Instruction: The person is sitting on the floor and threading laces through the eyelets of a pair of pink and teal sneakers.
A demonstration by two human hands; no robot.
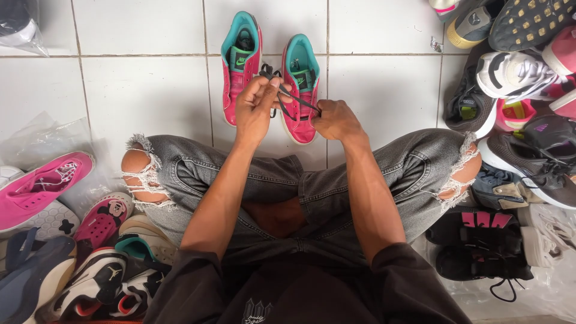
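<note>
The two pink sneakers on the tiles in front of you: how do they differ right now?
The left pink sneaker lies farther away, untouched; the right pink sneaker sits nearer, behind the hands. The black shoelace held by the left hand and right hand crosses the right sneaker only. Both have teal linings and point toward the person.

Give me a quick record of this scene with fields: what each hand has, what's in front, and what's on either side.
left hand: left hand raised, pinching a dark shoelace
right hand: right hand gripping the same lace lower down
in front: pair of pink sneakers with teal lining, side by side on the white tiled floor
left side: pile of pink, white and black shoes
right side: heap of dark and white sneakers
posture: seated cross-legged in ripped grey jeans
</note>
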